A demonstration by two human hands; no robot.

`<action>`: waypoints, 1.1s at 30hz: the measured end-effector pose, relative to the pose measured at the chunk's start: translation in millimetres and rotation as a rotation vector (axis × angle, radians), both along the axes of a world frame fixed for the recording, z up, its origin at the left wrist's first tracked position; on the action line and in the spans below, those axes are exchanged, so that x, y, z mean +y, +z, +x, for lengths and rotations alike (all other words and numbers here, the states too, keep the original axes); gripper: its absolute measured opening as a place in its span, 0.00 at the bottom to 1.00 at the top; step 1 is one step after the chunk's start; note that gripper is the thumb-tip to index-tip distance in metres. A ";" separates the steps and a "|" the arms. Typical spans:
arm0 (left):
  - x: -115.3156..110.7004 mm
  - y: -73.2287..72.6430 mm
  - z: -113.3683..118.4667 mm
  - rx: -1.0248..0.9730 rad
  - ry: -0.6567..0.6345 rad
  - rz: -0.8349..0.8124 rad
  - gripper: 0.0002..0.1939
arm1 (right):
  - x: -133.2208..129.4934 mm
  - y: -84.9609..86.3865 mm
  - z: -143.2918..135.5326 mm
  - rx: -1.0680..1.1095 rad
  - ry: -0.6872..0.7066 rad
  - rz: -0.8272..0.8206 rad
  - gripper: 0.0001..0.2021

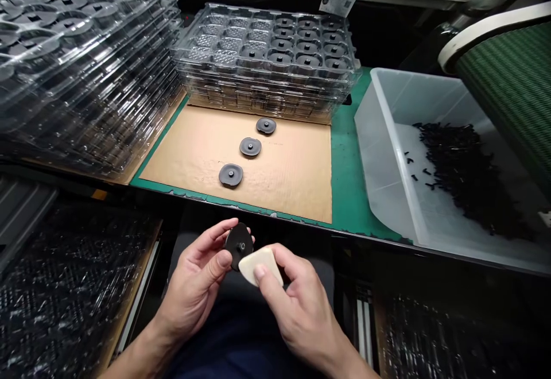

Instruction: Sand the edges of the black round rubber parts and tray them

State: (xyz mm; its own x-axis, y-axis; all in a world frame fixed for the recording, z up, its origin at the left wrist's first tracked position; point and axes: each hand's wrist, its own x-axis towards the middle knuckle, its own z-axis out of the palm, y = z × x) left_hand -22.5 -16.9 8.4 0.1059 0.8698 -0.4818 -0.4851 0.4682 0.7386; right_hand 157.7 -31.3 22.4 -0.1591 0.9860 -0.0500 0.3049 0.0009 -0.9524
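Note:
My left hand (196,273) grips a black, rounded disc-like part (235,241) by its edge, with a small raised boss at its centre facing me. Between thumb and fingers of my right hand (299,298) is a cream-coloured flat pad (262,267), its left corner at the disc's lower right edge; whether they touch I cannot tell. Both hands are above my lap, in front of the table edge. Beyond them, three similar dark parts lie in a slanting row on the cardboard: a near one (231,175), a middle one (250,147) and a far one (266,126).
Behind the cardboard sheet (293,178) stands a stack of clear trays (262,77), the top one partly filled. A taller tray stack (86,80) rises at left. On the right, a translucent bin (387,138) holds small black pieces, under a green conveyor belt (512,74).

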 end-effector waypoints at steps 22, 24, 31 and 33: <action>7.3 -2.2 -4.4 -0.127 -0.072 -0.116 0.23 | 12.9 -2.2 6.9 -0.195 0.012 0.171 0.13; 8.3 1.0 -3.1 -0.065 -0.057 -0.051 0.25 | 10.0 -2.4 1.8 -0.094 0.033 0.024 0.15; 9.2 2.2 -15.9 -0.039 -0.221 -0.151 0.25 | 12.7 0.1 6.8 -0.247 0.044 0.285 0.12; 10.7 0.3 -18.5 -0.072 -0.329 -0.189 0.23 | 14.1 0.1 11.1 -0.294 0.130 0.346 0.12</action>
